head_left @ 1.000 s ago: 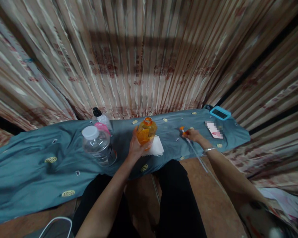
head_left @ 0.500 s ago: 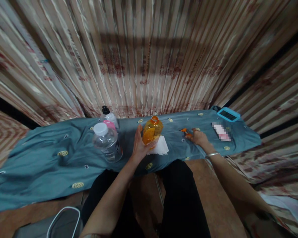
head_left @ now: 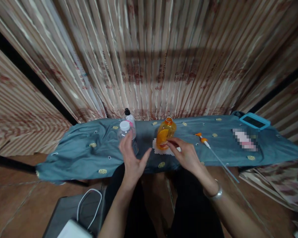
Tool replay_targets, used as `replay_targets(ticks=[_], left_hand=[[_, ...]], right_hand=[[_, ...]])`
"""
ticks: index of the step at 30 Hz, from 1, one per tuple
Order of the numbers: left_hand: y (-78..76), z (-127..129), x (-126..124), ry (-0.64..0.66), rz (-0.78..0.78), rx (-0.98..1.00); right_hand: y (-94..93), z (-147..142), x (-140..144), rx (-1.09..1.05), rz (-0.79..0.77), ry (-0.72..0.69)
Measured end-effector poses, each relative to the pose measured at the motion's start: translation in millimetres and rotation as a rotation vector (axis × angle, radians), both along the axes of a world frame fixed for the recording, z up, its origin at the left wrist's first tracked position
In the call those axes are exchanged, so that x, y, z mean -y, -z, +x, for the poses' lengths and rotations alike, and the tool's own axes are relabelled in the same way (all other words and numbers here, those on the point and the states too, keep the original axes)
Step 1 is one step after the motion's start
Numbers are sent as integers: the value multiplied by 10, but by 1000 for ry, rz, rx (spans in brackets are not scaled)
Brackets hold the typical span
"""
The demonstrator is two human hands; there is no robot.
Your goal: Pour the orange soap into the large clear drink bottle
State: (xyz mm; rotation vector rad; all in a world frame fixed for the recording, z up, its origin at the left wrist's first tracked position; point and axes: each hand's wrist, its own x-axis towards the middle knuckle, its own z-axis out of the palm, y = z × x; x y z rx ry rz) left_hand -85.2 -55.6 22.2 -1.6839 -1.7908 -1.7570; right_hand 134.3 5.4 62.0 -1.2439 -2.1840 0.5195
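Observation:
An orange bottle [head_left: 167, 130] stands upright and uncapped on a white paper [head_left: 157, 149] with a scalloped edge. My right hand [head_left: 186, 154] is at the bottle's lower right side, thumb and forefinger apart; whether the fingertips touch it I cannot tell. My left hand [head_left: 132, 158] is spread open in front of a clear bottle with a white cap [head_left: 124, 126], partly hiding it; contact is unclear. To the right lies an orange pump head [head_left: 202, 138] with a white collar and a long thin tube.
Behind the clear bottle stands a black-topped bottle [head_left: 131, 119]. A blue-framed device [head_left: 254, 121] and a blurred pinkish item [head_left: 245, 140] lie at the right of the cloth-covered bench [head_left: 76, 152]. A stool with a white cable [head_left: 83, 201] is at lower left.
My left hand has let go of the orange bottle and moved left, opening. My right hand has released the pump head and come to the bottle. The view has shifted left.

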Motion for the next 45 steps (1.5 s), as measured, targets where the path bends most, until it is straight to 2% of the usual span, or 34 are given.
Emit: replay_targets(ticks=[2, 4, 7, 10, 13, 18, 23, 31, 37, 41, 43, 45], left_hand=[[-8, -223, -40, -136, 39, 35], [29, -390, -184, -200, 12, 132], [121, -492, -438, -209, -59, 305], [210, -477, -571, -145, -113, 413], [291, -459, -589, -125, -159, 435], [405, -489, -592, -151, -137, 413], [435, -495, -608, -158, -141, 409], [425, -468, -614, -100, -142, 486], [451, -470, -630, -87, -142, 514], [441, -479, -632, -83, -113, 514], [420, -476, -622, -78, -117, 517], [398, -472, -610, -72, -131, 514]], right_hand=[[-265, -394, -30, 30, -3, -146], [-546, -776, -128, 91, 2, -240], [-890, -1262, -302, 214, 58, -255], [-1051, -1587, -404, 345, 99, -206], [-1048, -1742, -427, 429, 133, -219], [-972, -1776, -438, 491, 175, -249], [-993, -1762, -495, 556, 185, -300], [-1198, -1784, -637, 712, 247, -482], [-1351, -1878, -573, 831, 253, -592], [-1457, -1813, -517, 722, 257, -596], [-1482, -1655, -479, 588, 254, -544], [-1392, -1395, -418, 412, 229, -468]])
